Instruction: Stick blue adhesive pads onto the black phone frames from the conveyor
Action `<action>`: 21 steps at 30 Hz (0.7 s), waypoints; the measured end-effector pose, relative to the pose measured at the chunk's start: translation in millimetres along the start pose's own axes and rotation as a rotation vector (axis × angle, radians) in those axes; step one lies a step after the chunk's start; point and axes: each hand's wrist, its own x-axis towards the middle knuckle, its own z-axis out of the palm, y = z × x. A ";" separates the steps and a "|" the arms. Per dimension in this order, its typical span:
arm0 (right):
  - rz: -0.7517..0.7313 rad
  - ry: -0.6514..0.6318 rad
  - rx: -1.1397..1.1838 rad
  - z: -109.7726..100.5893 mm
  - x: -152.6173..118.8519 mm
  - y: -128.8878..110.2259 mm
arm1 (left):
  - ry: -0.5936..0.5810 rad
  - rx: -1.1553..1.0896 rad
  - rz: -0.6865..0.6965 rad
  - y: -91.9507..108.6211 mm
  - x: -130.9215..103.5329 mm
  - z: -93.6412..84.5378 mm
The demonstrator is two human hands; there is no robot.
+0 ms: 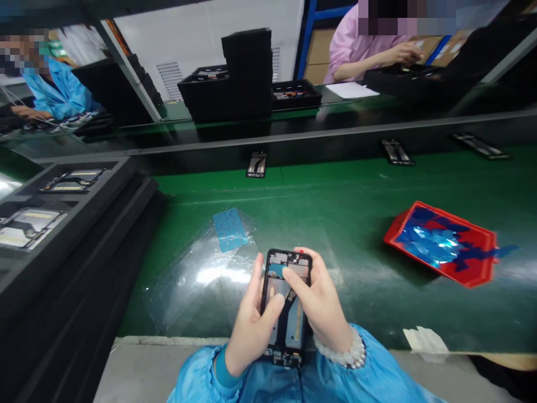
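An opened phone frame (296, 322), with its inside facing up, is held between my two hands near the front edge of the bench. My left hand (254, 322) grips its left side, the thumb lying over the inner face. My right hand (323, 296) wraps the upper right side, its thumb pressing near a blue patch (277, 270) at the top. A small red tab (301, 252) shows at the top edge. Beyond my hands, a sheet of blue stickers (230, 229) lies on clear plastic film (188, 285).
A red bin (465, 274) of blue film scraps stands right. Stacked black foam trays (142, 207) with phone frames rise at left. More phone frames (257, 165) lie along the back ledge. Across the divider, a person in pink (348, 47) and one in blue (62, 89) work.
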 end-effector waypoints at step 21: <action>-1.040 -0.065 -1.025 -5.4 1.9 -23.6 | 0.091 0.328 0.082 2.1 -6.7 2.2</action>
